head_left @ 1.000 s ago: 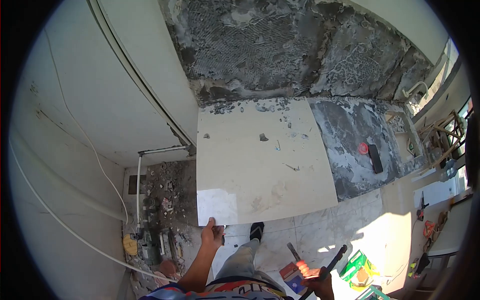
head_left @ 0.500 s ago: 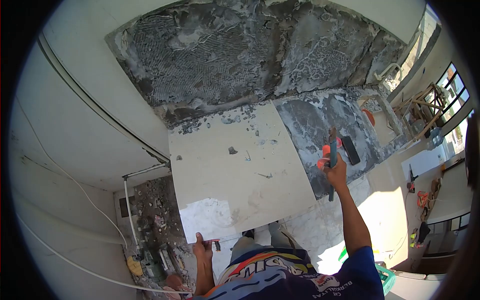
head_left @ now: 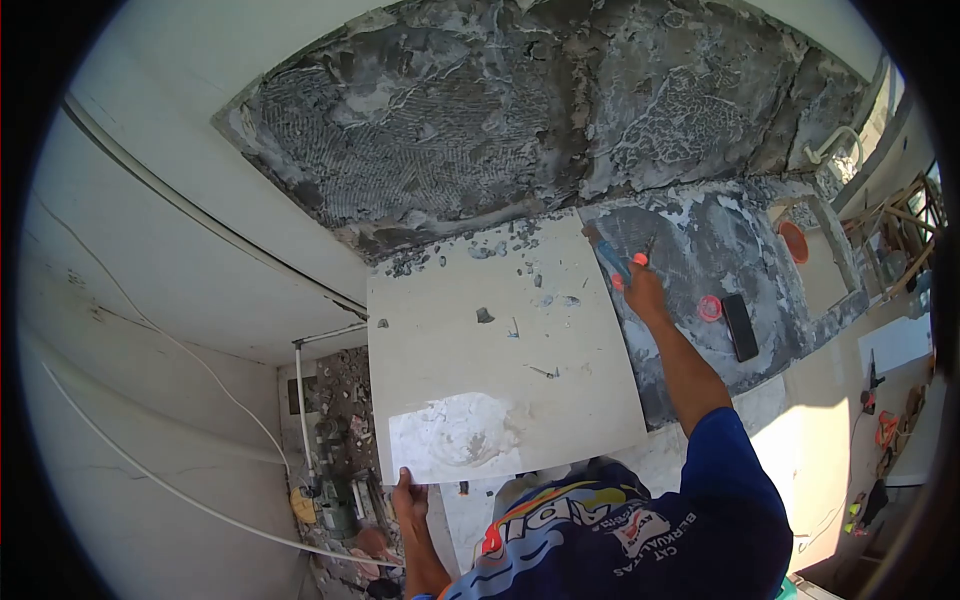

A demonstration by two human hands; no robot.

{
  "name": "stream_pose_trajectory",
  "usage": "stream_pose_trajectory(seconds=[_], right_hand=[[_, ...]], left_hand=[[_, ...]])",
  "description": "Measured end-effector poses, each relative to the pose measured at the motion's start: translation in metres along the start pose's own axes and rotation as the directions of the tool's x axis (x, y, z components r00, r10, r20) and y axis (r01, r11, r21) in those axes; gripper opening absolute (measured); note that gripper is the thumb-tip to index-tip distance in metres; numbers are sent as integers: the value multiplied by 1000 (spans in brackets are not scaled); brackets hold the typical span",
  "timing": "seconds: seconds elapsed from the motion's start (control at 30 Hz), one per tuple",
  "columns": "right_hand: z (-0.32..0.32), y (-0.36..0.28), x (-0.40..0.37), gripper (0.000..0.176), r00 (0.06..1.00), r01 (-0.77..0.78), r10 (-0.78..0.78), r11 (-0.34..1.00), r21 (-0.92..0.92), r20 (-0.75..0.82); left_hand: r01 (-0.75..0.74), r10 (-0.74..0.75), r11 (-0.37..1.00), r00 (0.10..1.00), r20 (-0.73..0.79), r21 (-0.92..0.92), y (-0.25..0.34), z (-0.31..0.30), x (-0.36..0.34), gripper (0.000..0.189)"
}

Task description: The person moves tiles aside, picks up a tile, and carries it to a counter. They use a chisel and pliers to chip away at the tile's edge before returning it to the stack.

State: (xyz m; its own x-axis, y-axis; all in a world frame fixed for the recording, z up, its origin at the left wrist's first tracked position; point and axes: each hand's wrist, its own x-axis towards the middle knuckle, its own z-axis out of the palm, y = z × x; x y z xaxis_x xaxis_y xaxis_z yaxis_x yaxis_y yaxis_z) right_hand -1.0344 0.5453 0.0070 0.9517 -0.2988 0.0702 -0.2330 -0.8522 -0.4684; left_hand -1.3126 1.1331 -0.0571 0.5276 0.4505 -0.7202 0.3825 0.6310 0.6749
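A large pale tile (head_left: pixel 500 340) lies on the counter, with dark crumbs and small loose bits on top. My left hand (head_left: pixel 408 500) grips its near left corner, thumb on the upper face and fingers underneath. Beyond the tile's right edge, my right hand (head_left: pixel 645 292) is closed round a blue-handled tool (head_left: pixel 610 257), whose brownish head points toward the tile's far right corner. Small orange-red pieces (head_left: pixel 640 259) show at these fingers; how they are held is unclear. Grey mortar (head_left: pixel 690 240) covers the surface beneath that hand.
A black phone-like object (head_left: pixel 740 328) and a pink round item (head_left: pixel 710 308) lie on the mortar. Behind rises a rough mortared wall (head_left: pixel 450 130). A green machine (head_left: pixel 335 500) and rubble sit at lower left. An orange round object (head_left: pixel 793 242) is by the opening at right.
My right hand has moved left and away from me, bringing the tool from beside the black object to the tile's far right side. The view has shifted; my left hand stays at the tile corner.
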Motion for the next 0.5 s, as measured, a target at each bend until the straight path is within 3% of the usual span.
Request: stream_pose_trajectory(seconds=[0.1, 0.2, 0.3, 0.4, 0.5], right_hand=[[5, 21, -7, 41, 948, 186, -139, 972, 145, -287], [3, 45, 0, 43, 962, -98, 115, 992, 80, -246], [9, 62, 8, 43, 914, -217, 233, 972, 85, -332], [14, 74, 14, 45, 920, -334, 324, 943, -10, -220], [26, 87, 13, 43, 927, -325, 305, 944, -63, -220]], left_hand=[[31, -34, 999, 997, -72, -32, -5, 2, 9, 31], [39, -43, 999, 987, -154, -28, -2, 18, 2, 31], [6, -6, 1000, 992, -129, 3, -2, 18, -6, 34], [12, -10, 999, 997, -78, 30, -11, 8, -3, 38], [22, -22, 1000, 998, -57, 4, -27, 5, -7, 40]])
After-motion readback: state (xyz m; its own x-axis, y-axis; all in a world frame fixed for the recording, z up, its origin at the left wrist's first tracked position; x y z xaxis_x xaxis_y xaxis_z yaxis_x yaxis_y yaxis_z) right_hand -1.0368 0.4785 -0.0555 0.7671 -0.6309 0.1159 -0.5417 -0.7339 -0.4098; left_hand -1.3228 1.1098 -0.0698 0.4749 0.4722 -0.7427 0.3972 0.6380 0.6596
